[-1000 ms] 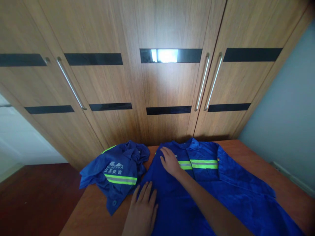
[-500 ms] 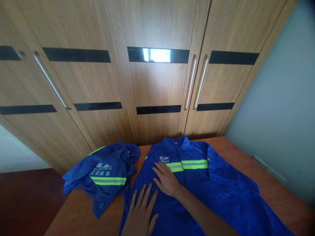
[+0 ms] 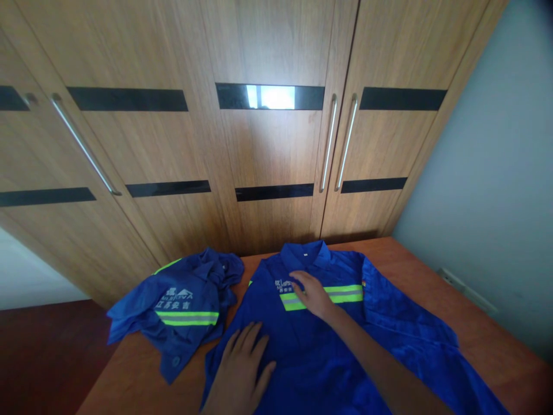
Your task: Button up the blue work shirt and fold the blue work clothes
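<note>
A blue work jacket [image 3: 302, 346] lies spread front side up, its collar toward the cabinet. A yellow-green and grey reflective band crosses its chest, with a white logo above the band on the left. My left hand [image 3: 242, 366] rests on the jacket's left part, palm down, fingers stretched and holding nothing. Over the chest band is my right hand [image 3: 313, 294], fingers apart and slightly bent, with no cloth gripped; whether it touches the fabric I cannot tell. To the left, a second blue work jacket [image 3: 190, 305] lies crumpled, its own logo and band showing.
Both jackets lie on a reddish-brown wooden surface [image 3: 410, 265]. Behind it stands a wooden cabinet [image 3: 272, 219] with long metal handles. A pale wall [image 3: 488, 190] with a socket strip [image 3: 469, 291] is at the right. Dark red floor [image 3: 47, 357] shows at the lower left.
My right hand has moved right from the logo onto the middle of the chest band, its fingers more bent. My left hand has shifted slightly left. The view has turned a little.
</note>
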A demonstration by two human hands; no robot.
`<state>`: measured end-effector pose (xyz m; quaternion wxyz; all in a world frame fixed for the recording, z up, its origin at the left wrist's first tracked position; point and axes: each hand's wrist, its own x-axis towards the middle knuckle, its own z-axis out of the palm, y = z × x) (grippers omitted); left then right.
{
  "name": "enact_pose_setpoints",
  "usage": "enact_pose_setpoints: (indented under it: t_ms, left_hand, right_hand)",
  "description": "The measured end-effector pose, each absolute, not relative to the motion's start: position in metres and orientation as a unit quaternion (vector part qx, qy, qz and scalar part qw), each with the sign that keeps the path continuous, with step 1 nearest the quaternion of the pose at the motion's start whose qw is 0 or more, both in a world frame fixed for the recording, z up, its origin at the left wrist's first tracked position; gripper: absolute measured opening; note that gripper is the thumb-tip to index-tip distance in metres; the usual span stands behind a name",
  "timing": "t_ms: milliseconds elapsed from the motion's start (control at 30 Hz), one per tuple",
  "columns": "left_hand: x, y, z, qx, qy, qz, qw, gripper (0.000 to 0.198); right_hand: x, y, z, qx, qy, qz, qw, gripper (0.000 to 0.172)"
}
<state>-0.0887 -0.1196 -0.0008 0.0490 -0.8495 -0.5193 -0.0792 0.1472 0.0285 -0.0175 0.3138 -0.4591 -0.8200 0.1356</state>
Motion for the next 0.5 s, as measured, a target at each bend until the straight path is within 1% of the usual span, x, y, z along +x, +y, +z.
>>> enact_pose_setpoints:
  t_ms: [100, 233, 367, 500]
  left_hand:
    - [-0.072, -0.082, 0.013, -0.833, -0.545, -0.093, 0.023, 0.041]
    - [-0.056, -0.043, 0.008, -0.818, -0.567, -0.088, 0.031, 0.049]
    - [-0.058, -0.037, -0.015, -0.818, -0.568, -0.080, 0.038, 0.055]
    - [-0.065, -0.040, -0.026, -0.820, -0.563, -0.094, 0.045, 0.055]
  right_hand:
    - [0.159, 0.069, -0.014, -0.484, -0.815, 0.111, 0.299, 0.039]
    - [0.143, 0.102, -0.018, -0.460, -0.845, 0.102, 0.251, 0.041]
    - [0.122, 0.110, -0.035, -0.469, -0.850, 0.107, 0.215, 0.046]
    - [0.118, 0.112, -0.045, -0.479, -0.844, 0.112, 0.216, 0.049]
